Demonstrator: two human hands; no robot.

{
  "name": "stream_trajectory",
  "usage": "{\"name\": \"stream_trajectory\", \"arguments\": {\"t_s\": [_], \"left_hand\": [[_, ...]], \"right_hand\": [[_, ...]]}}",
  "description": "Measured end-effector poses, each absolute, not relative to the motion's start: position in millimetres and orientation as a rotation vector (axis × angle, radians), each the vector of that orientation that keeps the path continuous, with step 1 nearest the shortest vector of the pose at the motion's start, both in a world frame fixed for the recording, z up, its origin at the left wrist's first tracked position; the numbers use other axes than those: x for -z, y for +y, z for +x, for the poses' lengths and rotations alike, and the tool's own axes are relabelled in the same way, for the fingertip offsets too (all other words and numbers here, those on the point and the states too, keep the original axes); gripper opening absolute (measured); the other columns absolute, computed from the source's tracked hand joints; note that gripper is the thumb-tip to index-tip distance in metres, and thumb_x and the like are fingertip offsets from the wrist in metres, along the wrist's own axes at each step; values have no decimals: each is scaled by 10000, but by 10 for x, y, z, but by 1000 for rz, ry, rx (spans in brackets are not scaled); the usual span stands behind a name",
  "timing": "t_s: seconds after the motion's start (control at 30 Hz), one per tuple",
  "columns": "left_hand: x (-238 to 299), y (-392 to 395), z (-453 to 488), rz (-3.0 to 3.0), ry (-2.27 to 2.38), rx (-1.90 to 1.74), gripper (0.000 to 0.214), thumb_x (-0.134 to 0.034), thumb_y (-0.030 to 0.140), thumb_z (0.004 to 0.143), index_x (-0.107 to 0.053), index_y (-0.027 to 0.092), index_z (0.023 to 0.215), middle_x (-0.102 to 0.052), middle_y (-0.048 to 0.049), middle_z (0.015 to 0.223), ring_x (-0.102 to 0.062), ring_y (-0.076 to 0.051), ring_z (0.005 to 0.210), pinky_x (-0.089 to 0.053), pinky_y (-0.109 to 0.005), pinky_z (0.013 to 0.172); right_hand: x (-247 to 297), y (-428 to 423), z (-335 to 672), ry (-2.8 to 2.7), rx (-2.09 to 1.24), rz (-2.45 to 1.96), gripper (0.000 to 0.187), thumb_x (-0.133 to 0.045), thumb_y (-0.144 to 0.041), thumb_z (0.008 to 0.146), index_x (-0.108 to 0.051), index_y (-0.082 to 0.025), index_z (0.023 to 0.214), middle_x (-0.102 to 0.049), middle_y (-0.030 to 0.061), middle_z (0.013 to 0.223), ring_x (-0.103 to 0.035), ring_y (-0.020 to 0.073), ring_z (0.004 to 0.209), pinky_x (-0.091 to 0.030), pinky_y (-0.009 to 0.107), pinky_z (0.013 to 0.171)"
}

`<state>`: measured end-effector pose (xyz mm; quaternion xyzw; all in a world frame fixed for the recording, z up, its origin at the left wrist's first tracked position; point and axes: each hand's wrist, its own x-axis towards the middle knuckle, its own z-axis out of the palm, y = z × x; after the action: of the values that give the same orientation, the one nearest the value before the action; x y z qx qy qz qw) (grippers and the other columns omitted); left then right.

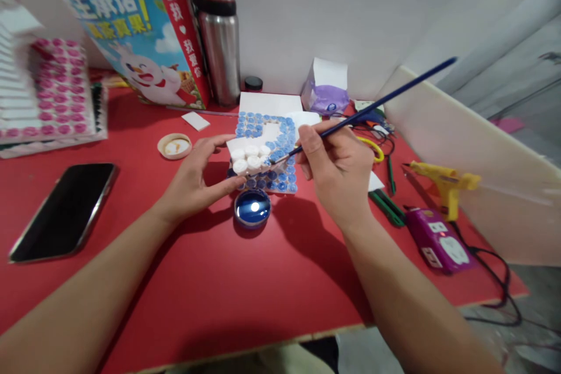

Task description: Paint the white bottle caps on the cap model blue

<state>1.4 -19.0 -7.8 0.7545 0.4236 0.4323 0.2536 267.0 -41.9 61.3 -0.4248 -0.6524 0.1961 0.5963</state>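
Note:
My right hand (335,169) pinches a long blue paintbrush (385,96), its tip resting on the white board of small round pieces (266,152). Most pieces on the board are painted blue; a few near the front left are white. My left hand (199,178) grips the board's left edge, thumb underneath and fingers curled over the top. A small round dish of blue paint (252,208) sits on the red table (245,280) just in front of the board, between my hands.
A black phone (65,210) lies at the left. Trays of pink pieces (52,93) stand far left. A steel flask (218,35), printed box (131,29), small lid (174,145), yellow glue gun (442,184), purple power strip (438,241) and cables surround the work.

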Motion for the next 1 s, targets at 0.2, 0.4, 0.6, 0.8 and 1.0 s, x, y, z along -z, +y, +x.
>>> {"name": "stream_trajectory", "arguments": {"t_s": [0.2,0.4,0.6,0.8,1.0], "left_hand": [[97,-186,18,2051,1142,-1201,778,-904,672,945,-686,269,1574,-755,-163,1581,-723,-413,1426,-602,-621,1246],[72,-193,22,2051,1155,-1179,760,-907,644,941,-686,272,1566,-748,-164,1587,-716,-415,1438,-603,-624,1250],[64,-196,29,2049,1150,-1186,756,-905,630,945,-685,258,1566,-752,-167,1586,-716,-418,1441,-599,-627,1250],[78,-197,20,2051,1152,-1186,761,-906,635,951,-684,246,1567,-756,-167,1585,-719,-413,1438,-591,-611,1252],[75,-197,14,2055,1146,-1178,774,-905,643,954,-678,246,1579,-747,-165,1605,-714,-409,1452,-587,-592,1259]], "right_hand": [[-648,-462,2646,-1504,-500,-985,406,-804,-572,1113,-720,-235,901,-704,-39,738,-652,90,544,-581,265,567],[-671,-478,2632,-1445,-514,-964,386,-820,-539,1108,-714,-244,883,-685,-58,658,-600,83,490,-553,271,531],[-590,-369,2670,-1390,-612,-1002,428,-851,-607,1068,-694,-251,888,-686,-70,628,-544,71,440,-468,260,437],[-577,-318,2691,-1348,-595,-968,448,-840,-632,1070,-681,-257,884,-693,-69,645,-563,72,440,-495,265,449],[-580,-360,2657,-1363,-605,-982,461,-839,-650,1060,-678,-258,880,-690,-69,641,-558,73,437,-464,248,418]]}}
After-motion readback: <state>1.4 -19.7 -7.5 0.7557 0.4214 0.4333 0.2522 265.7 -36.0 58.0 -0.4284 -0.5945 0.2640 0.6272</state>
